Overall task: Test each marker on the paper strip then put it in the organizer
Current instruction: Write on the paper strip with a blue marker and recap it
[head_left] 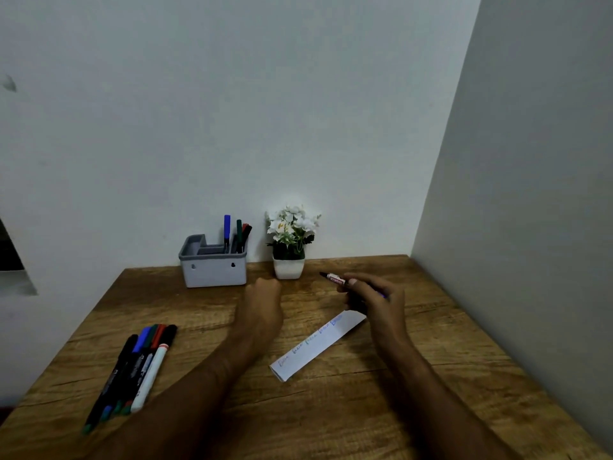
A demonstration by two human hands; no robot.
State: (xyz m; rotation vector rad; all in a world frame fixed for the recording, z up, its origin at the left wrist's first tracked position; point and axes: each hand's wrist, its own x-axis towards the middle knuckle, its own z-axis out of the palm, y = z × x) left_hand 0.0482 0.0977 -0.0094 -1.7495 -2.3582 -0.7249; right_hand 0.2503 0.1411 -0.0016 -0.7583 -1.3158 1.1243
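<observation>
My right hand (378, 300) grips a marker (333, 279) with a red and white label, its dark tip pointing up and left above the table. The white paper strip (318, 345) lies just below that hand, with blue and green scribbles along it. My left hand (263, 295) hovers with curled fingers in front of the grey organizer (214, 268); whether it holds anything is hidden. Several markers (237, 235) stand in the organizer's back right compartment. A row of several markers (136, 370) lies at the table's left.
A small white pot with white flowers (289, 242) stands to the right of the organizer, against the back wall. A grey wall (514, 194) closes off the right side of the wooden table (331, 416).
</observation>
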